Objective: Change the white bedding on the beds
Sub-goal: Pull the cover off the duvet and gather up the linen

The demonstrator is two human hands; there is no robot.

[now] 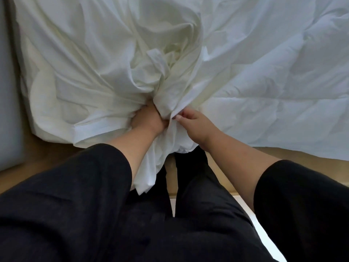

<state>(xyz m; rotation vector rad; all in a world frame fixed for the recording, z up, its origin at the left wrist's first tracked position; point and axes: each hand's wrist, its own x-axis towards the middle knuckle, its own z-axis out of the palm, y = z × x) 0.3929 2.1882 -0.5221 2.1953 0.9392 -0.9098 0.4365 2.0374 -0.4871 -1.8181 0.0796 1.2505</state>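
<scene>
While two black sleeves point(75, 195) frame the view, the left hand point(149, 120) grips one bunched white sheet point(117, 59), fingers buried in it; the right hand point(190, 120) pinches a fold beside it, atop one duvet point(273, 76).

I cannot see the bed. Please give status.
Left hand grips bunched white cotton sheet. Right hand pinches its fold. Nothing in the way.

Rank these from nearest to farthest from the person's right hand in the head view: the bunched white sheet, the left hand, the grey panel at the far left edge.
1. bunched white sheet: pinched by the right hand.
2. left hand: just left, gripping the same bunch.
3. grey panel: far left edge.
</scene>
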